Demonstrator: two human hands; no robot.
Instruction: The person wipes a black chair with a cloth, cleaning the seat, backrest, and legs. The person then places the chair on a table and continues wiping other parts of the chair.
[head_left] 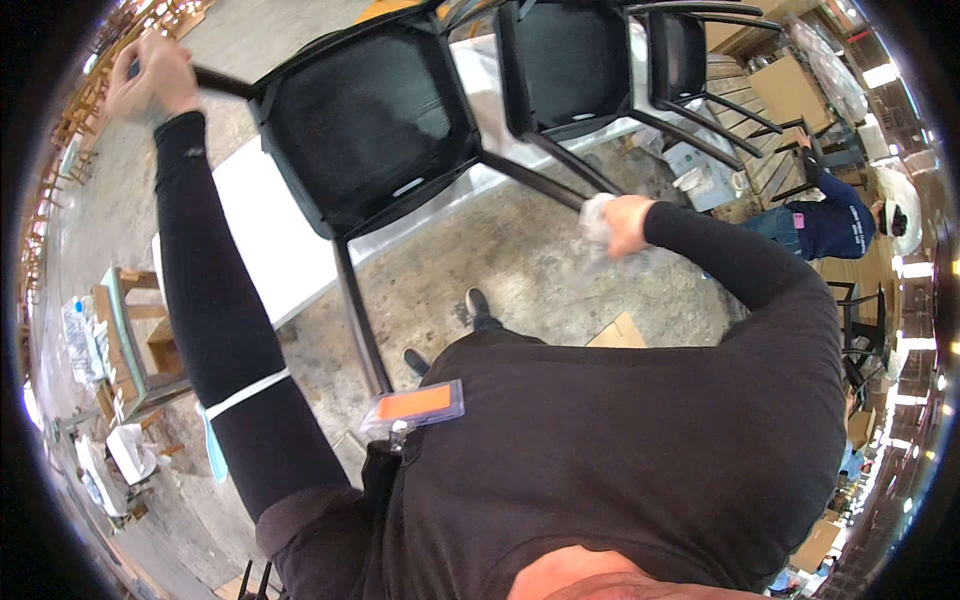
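A black chair (370,125) stands upside down in front of me, the underside of its seat facing up and its legs pointing toward me. My left hand (155,78) is closed around the end of the far-left chair leg (225,83). At the end of the right-hand leg (535,180), my right hand (627,225) grips a whitish crumpled wad (597,216), like a cloth, pressed against the leg. Blur hides its exact material. The near-left leg (358,310) reaches down toward my body with no hand on it.
A long white-topped table (268,230) lies beneath the chairs. Two more upturned black chairs (575,65) (683,55) follow to the right. Another person (830,215) in dark blue works at the far right. A wooden frame (135,340) stands at left; flat cardboard (618,332) lies on the concrete floor.
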